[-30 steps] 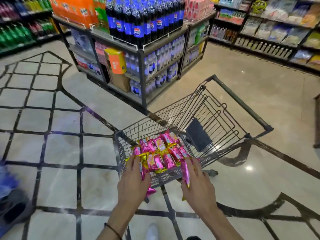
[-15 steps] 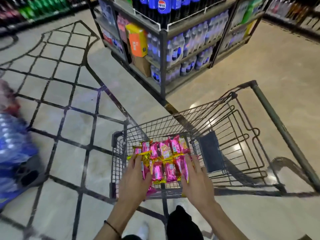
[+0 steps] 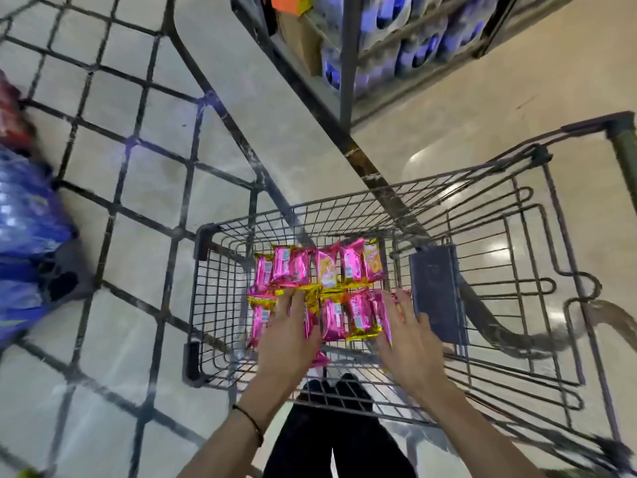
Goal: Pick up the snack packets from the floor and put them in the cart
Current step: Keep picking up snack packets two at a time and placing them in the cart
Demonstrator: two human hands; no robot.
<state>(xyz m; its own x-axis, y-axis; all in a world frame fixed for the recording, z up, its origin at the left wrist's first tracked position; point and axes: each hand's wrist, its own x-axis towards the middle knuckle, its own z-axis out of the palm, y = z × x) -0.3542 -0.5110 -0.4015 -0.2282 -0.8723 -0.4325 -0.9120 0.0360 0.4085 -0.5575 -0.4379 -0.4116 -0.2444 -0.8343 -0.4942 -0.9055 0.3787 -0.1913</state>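
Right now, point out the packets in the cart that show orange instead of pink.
Two in the far row: the orange packet mid-row and the orange packet at its right end.

Snack packets (image 3: 320,291) lower, seemingly deeper inside the cart (image 3: 206,305) than before.

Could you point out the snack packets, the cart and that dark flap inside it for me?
Snack packets (image 3: 358,310): head view, on a pink packet in the near row.
Cart (image 3: 203,236): head view, on its far left corner.
Dark flap (image 3: 436,291): head view, on the middle of the panel.
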